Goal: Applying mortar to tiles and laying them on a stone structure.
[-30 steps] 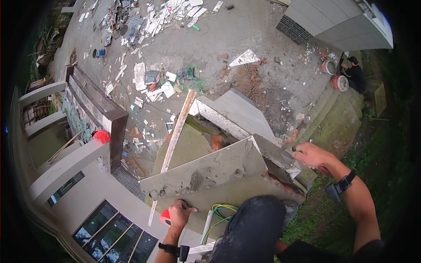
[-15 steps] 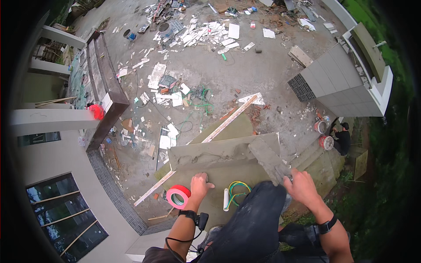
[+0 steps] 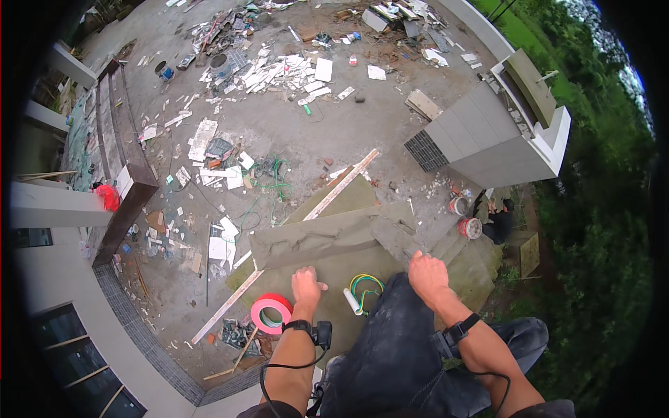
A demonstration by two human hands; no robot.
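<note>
Tape (image 3: 273, 301) at slab's (image 3: 332, 270) left edge; could drop if nudged by wrist. Pipe (image 3: 350, 300) with wires (image 3: 356, 282) right of it, near knee (image 3: 401, 299); could snag if brushed. Left hand (image 3: 306, 287) at slab, loosely curled, thumb out (can't tell if holding anything). Gripping trowel (image 3: 392, 235) in right hand (image 3: 428, 276), fist closed. Trowel across mortar's (image 3: 317, 238) right end; could gouge if tilted. Farther: co-worker (image 3: 500, 221) by buckets (image 3: 470, 228); could get hit by flung mortar.
</note>
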